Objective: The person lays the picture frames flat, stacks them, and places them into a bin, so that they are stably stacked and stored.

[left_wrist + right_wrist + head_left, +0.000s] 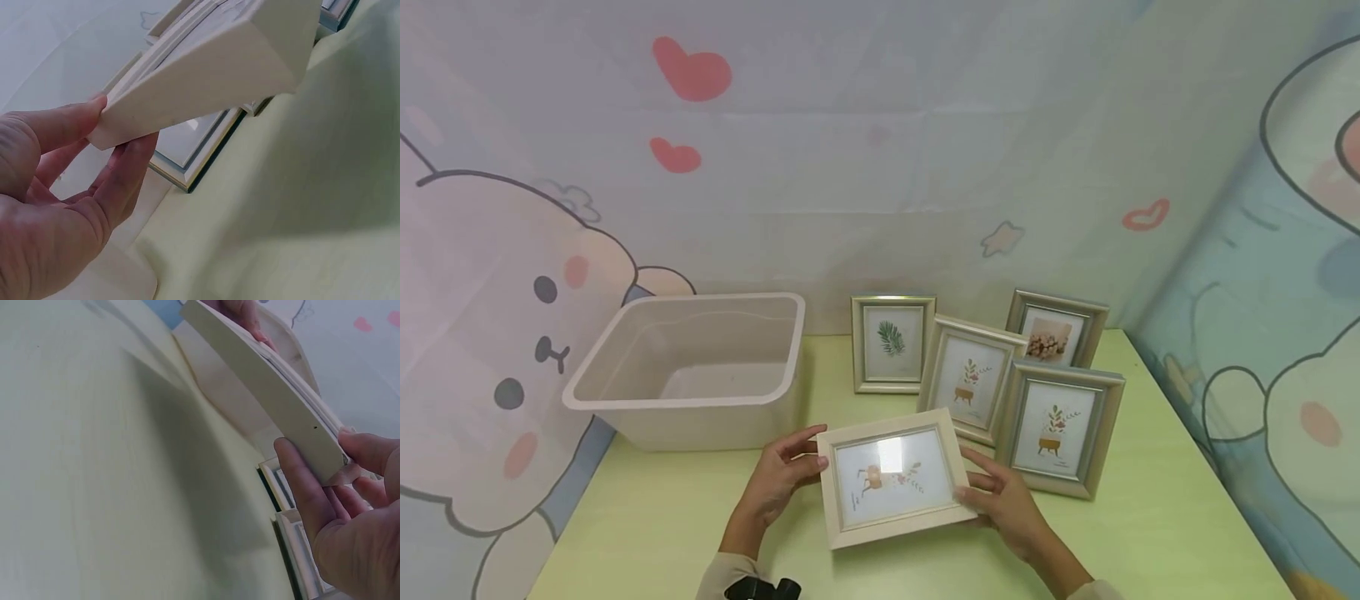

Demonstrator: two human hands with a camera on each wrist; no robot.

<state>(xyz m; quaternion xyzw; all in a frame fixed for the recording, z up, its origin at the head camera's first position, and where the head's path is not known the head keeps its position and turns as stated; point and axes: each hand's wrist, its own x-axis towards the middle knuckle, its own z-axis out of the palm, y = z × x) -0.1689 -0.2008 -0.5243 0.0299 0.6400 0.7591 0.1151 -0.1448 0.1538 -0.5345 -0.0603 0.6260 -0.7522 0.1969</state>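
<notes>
Between the two hands a cream picture frame is held sideways above the table, its glazed face tilted up and its plant print turned on its side. My left hand grips the left short side, thumb on the front edge and fingers underneath, as the left wrist view shows. On the opposite short side, my right hand pinches the border, thumb in front and fingers behind. The right wrist view shows the edge of the picture frame with its shadow on the table below.
A beige plastic tub stands at the back left. Several standing frames are grouped to the right: a leaf print, a berry-like photo and two plant prints, the nearest one close to my right hand. A printed cloth hangs behind the table.
</notes>
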